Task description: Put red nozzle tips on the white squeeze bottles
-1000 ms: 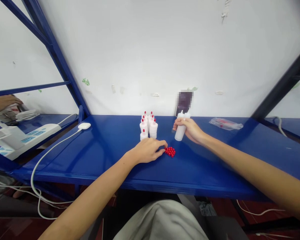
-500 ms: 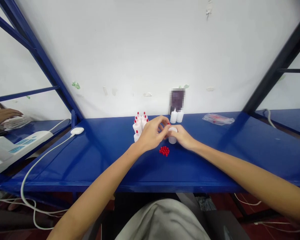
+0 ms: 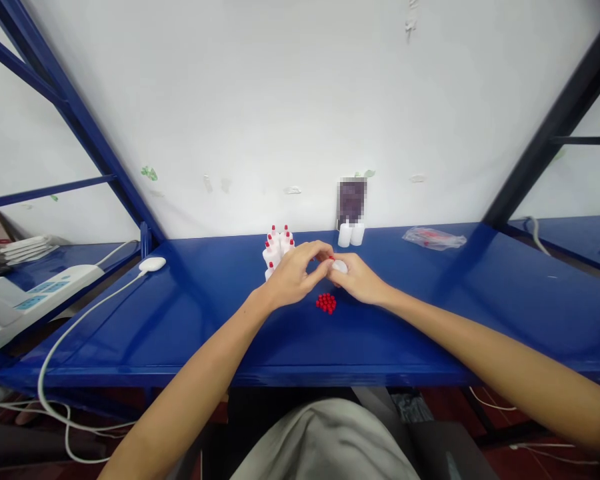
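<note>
Gripping a bottle (image 3: pixel 340 267), right hand (image 3: pixel 359 277) curls closed; left hand (image 3: pixel 296 269) seemingly pinches red cap (image 3: pixel 331 258)

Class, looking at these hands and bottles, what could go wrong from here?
The red cap between the left grip and the bottle in the right grip might slip. The pile of loose red caps nearby could scatter if brushed. The left grip, close to the red-capped bottles, might topple one.
</note>
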A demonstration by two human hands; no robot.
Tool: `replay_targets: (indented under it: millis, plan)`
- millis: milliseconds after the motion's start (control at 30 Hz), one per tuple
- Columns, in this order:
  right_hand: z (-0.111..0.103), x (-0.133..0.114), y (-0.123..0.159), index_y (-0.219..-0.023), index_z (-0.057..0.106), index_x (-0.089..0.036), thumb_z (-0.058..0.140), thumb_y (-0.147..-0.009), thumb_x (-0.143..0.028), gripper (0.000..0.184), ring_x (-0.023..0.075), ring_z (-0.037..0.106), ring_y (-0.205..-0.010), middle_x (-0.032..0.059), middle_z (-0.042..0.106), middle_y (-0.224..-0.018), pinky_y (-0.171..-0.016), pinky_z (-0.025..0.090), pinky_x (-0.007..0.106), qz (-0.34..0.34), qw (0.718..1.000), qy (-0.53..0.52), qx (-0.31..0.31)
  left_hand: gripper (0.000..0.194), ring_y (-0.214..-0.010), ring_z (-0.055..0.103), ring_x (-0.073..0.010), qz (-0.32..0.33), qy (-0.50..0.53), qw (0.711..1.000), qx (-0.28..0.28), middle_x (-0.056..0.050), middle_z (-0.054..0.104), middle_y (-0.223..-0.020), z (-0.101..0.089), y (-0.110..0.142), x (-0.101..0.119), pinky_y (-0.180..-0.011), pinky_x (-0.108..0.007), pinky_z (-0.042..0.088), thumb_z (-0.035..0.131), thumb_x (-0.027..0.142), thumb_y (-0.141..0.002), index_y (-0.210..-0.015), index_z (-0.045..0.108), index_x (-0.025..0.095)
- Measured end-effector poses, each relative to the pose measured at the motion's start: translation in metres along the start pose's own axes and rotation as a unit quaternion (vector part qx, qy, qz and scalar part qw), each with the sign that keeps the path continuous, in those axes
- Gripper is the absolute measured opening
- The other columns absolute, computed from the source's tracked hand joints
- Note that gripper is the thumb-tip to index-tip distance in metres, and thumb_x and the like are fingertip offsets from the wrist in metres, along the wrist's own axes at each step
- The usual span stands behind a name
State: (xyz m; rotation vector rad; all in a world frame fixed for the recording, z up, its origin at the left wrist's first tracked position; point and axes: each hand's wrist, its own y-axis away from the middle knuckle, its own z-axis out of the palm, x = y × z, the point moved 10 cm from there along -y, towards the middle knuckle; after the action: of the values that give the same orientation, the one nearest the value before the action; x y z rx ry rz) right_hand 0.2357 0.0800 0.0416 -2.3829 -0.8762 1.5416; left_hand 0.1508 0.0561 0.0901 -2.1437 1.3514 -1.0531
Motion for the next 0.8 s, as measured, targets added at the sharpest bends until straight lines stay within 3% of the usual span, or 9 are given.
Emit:
replay_targets:
  millis: [233, 367, 567, 700, 800]
  plan:
    - [0.001, -0.002, 0.001, -0.072, 0.053, -0.017, 0.053, -0.086, -0.034, 0.022, 0.0111, 0.04, -0.061, -0.0034, 0.047, -0.065, -0.06, 0.034, 0.025, 0.002, 1.0, 0.015, -0.027, 0.014, -0.082, 0.059, -0.015, 0.025, -0.029, 0.999, -0.014, -0.005, 0.066, -0.093, 0.003, 0.007, 0.005, -0.076, -0.029, 0.048, 0.049, 0.026, -0.096, -0.102, 0.057, 0.017]
    - [0.003, -0.005, 0.005, -0.078, 0.055, -0.017, 0.052, -0.082, -0.031, 0.015, 0.0127, 0.04, -0.064, -0.0021, 0.047, -0.07, -0.061, 0.034, 0.027, -0.01, 0.996, -0.054, -0.07, 0.015, -0.08, 0.058, -0.0156, 0.03, -0.042, 0.998, -0.03, -0.005, 0.065, -0.091, 0.011, 0.011, 0.007, -0.075, -0.03, 0.047, 0.046, 0.024, -0.096, -0.102, 0.058, 0.017]
    - [0.004, 0.002, 0.007, -0.069, 0.054, -0.017, 0.045, -0.093, -0.05, 0.041, 0.0123, 0.038, -0.057, -0.0016, 0.044, -0.061, -0.055, 0.031, 0.028, -0.005, 0.994, -0.081, -0.072, 0.018, -0.069, 0.054, -0.0112, -0.003, 0.036, 0.999, -0.019, -0.001, 0.062, -0.084, 0.021, 0.015, 0.004, -0.066, -0.025, 0.044, 0.047, 0.02, -0.094, -0.11, 0.055, 0.017]
    - [0.004, 0.006, 0.008, -0.06, 0.049, -0.018, 0.045, -0.093, -0.054, 0.048, 0.0109, 0.034, -0.049, -0.003, 0.04, -0.052, -0.049, 0.027, 0.028, -0.003, 0.994, -0.09, -0.055, 0.017, -0.061, 0.05, -0.0092, -0.054, 0.115, 0.991, -0.035, 0.001, 0.058, -0.075, 0.034, 0.019, -0.003, -0.059, -0.022, 0.041, 0.047, 0.027, -0.097, -0.11, 0.054, 0.017]
    - [0.005, 0.005, 0.009, -0.062, 0.05, -0.018, 0.045, -0.092, -0.057, 0.05, 0.0108, 0.035, -0.05, -0.0028, 0.041, -0.054, -0.049, 0.028, 0.027, -0.01, 0.996, -0.07, -0.059, 0.017, -0.06, 0.05, -0.0088, -0.056, 0.136, 0.988, -0.042, 0.002, 0.058, -0.073, 0.039, 0.018, -0.001, -0.058, -0.022, 0.041, 0.045, 0.027, -0.097, -0.109, 0.053, 0.018]
